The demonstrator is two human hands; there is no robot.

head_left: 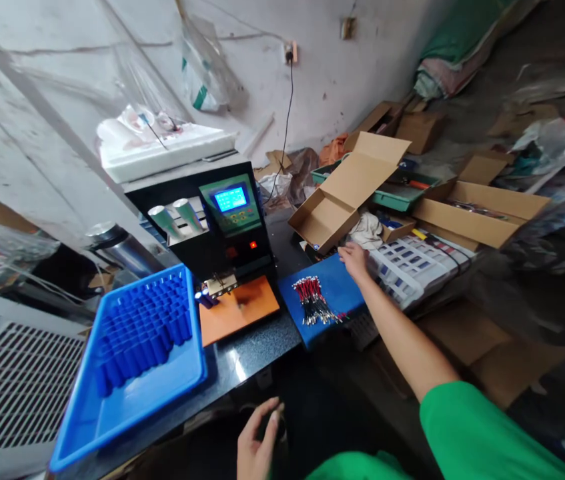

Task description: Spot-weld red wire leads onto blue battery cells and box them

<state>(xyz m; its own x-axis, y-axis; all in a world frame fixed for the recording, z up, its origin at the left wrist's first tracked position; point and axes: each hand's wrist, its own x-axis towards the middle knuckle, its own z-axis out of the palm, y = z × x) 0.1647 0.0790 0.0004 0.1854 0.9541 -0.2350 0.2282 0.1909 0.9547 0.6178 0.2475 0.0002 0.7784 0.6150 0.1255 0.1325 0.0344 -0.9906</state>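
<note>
My right hand (355, 260) reaches to the far right edge of a blue board (332, 272), just under the open flap box. Its fingers are bent together; whether anything is in them is hidden. Nearer to me, low in the view, my left hand (256, 440) hovers in front of the bench with thumb and forefinger close together; a small thing may be between the tips, too small to name. A bundle of red and black wire leads (315, 300) lies on the blue board. Two blue cylindrical cells (206, 298) rest at the machine's contacts, over an orange board (252, 308).
A blue tray (195, 373) holding many blue cells (147, 327) stands at left. Behind the orange board is a black machine (257, 230) with a lit screen (231, 199). An open cardboard box (325, 217), a green tray (395, 201) and a white plastic rack (402, 270) crowd the right.
</note>
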